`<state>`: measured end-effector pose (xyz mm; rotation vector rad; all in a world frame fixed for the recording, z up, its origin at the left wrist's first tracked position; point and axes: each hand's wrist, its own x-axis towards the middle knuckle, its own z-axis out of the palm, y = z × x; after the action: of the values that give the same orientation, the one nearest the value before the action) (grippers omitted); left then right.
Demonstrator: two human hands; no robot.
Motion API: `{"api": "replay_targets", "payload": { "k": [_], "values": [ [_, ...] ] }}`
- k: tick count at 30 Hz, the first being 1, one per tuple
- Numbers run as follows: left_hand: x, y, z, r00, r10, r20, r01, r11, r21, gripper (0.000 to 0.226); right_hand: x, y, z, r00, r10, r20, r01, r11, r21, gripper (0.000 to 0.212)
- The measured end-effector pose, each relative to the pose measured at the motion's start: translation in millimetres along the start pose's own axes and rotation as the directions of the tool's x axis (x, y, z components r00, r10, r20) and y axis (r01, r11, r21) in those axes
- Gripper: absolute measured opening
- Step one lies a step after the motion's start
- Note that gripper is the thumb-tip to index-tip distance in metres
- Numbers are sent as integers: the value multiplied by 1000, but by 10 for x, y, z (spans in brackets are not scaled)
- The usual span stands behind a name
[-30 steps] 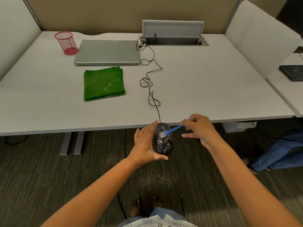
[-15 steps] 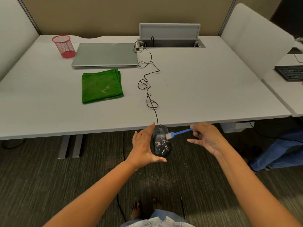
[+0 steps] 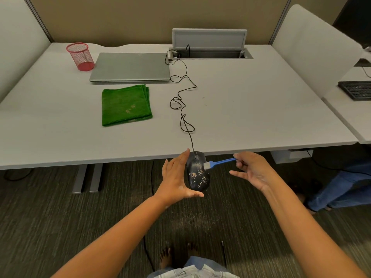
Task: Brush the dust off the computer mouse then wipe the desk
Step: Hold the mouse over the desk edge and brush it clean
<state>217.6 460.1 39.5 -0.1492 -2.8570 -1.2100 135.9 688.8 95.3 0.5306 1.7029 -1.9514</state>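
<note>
Two hands worked below the smooth tabletop [image 3: 241,121] edge: left hand [image 3: 176,177] cupped the crumb-speckled glossy mouse [image 3: 197,173], right hand [image 3: 253,169] pinched a blue plastic brush [image 3: 217,163]; no writing legible.

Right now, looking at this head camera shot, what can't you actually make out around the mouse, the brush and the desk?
- Left side of the mouse: hidden by the left hand.
- Brush handle end: covered by the right hand fingers.
- Where the cable ends: too small, at the desk hatch.
- Marks on the green cloth: too faint to identify.
- Keyboard: cut by the right edge.
</note>
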Motion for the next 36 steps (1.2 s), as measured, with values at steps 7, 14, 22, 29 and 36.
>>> {"api": "replay_targets", "payload": {
  "k": [7,14,22,29,36],
  "values": [
    [-19,-11,0,1000,3,10,-3,1000,-4,128,46,42,-100,999,29,-29,-30,999,-39,7],
    [-33,7,4,1000,9,-2,-9,1000,-13,128,52,-52,-86,999,-6,-35,8,999,52,7],
    [-58,67,8,999,33,32,-32,999,-22,123,136,-181,152,1000,-26,-14,26,1000,10,8],
    [-72,82,7,999,25,31,-25,1000,-14,123,130,-258,67,999,-29,-33,32,993,114,8],
    [-65,70,36,999,14,44,-14,1000,-7,123,110,-156,240,1000,4,10,-4,1000,8,7]
  ]
}}
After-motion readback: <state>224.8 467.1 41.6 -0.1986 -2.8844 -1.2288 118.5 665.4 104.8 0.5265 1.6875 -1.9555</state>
